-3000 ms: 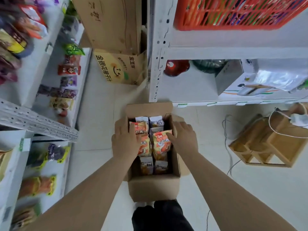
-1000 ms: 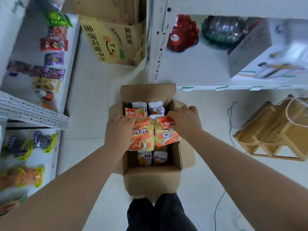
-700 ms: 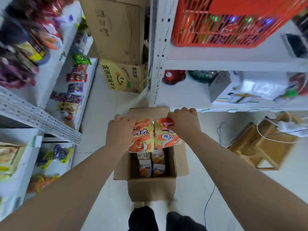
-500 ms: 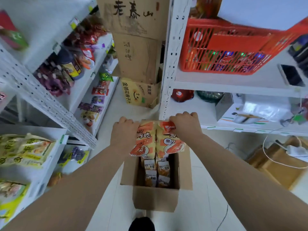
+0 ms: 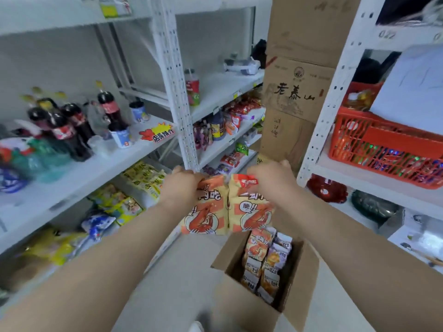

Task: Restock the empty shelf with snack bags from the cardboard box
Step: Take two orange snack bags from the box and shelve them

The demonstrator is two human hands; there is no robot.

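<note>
White shelves (image 5: 96, 168) at the left carry cola bottles (image 5: 72, 130) and snacks. The open cardboard box (image 5: 242, 305) sits on the floor, with packets (image 5: 266, 257) in rows inside. Above it two shrimp snack bags hang touching: the left hand (image 5: 182, 185) pinches the left bag (image 5: 203, 212) by its top, and the right hand (image 5: 271, 178) pinches the right bag (image 5: 250, 209).

Both bare arms stretch forward, hands level. The left hand (image 5: 181, 188) pinches the top of the left snack bag (image 5: 206, 212); the right hand (image 5: 272, 181) pinches the right snack bag (image 5: 249, 208).
</note>
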